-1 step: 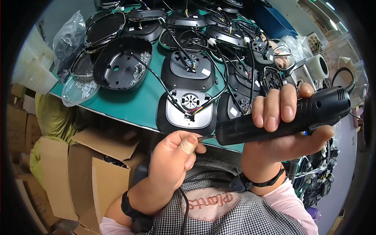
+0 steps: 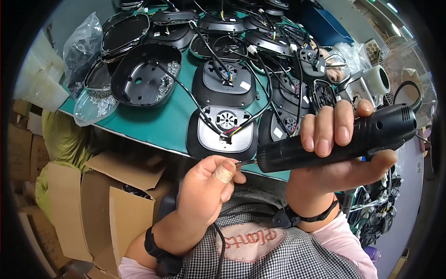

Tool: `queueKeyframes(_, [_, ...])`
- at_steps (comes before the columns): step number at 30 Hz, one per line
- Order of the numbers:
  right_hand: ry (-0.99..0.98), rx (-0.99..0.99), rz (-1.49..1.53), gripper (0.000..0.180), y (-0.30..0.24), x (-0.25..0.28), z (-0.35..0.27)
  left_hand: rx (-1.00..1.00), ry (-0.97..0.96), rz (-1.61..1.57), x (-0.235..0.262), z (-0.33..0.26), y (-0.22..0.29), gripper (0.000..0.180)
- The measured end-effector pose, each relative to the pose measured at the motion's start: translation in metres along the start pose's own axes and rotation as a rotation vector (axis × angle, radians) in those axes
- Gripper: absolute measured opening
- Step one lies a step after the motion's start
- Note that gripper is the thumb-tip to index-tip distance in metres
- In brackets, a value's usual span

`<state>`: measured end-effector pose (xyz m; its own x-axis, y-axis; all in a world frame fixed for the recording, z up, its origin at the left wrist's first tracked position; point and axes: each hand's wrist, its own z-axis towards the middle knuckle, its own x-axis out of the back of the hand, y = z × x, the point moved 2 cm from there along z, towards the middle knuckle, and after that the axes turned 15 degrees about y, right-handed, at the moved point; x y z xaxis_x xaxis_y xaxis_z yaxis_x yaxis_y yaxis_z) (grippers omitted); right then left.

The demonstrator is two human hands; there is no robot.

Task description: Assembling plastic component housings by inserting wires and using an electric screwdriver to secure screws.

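Head view, left hand point(image 2: 208, 183) pinching bit point(image 2: 245, 162), right hand point(image 2: 337, 174) curled round black screwdriver point(image 2: 362, 139), thumb point(image 2: 385, 162) splayed

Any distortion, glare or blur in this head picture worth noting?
Head view: fisheye bending toward the rim, corners black; head view: bright sheen on the silver plate, light strip glaring at upper right; head view: left hand, right hand and black tool look reasonably sharp.

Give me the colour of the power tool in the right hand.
The power tool in the right hand is black, best seen in the head view.
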<state>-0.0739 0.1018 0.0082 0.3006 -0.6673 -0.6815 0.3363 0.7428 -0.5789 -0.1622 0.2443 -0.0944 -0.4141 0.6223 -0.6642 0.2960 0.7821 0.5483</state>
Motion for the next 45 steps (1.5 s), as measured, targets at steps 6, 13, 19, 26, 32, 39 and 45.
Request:
queueKeyframes(6, [0.074, 0.023, 0.024, 0.061, 0.0, -0.002, 0.0, -0.123, -0.012, -0.011, -0.007, -0.003, 0.0, 0.016])
queueKeyframes(13, [0.041, -0.001, 0.023, 0.059, 0.003, -0.006, 0.0, -0.168, 0.04, 0.09, -0.006, 0.0, 0.003, 0.016])
queueKeyframes(19, [0.061, -0.062, 0.092, 0.057, 0.006, -0.007, 0.0, -0.222, 0.008, 0.203, -0.002, -0.005, 0.004, 0.02])
queueKeyframes(26, [0.077, -0.027, 0.096, 0.051, -0.003, -0.009, 0.005, -0.441, -0.004, 0.266, 0.004, 0.001, 0.014, 0.009])
queueKeyframes(32, [0.069, -0.075, 0.102, 0.052, 0.006, -0.013, 0.0, -0.64, -0.06, 0.391, 0.0, -0.001, 0.011, 0.024])
queueKeyframes(39, [0.011, -0.179, 0.118, 0.053, 0.006, -0.013, 0.004, -0.758, -0.208, 0.614, 0.001, -0.002, 0.027, 0.015])
queueKeyframes(45, [-0.075, -0.107, 0.07, 0.058, 0.017, -0.011, -0.001, -0.913, -0.068, 0.92, 0.008, 0.003, 0.056, 0.028])
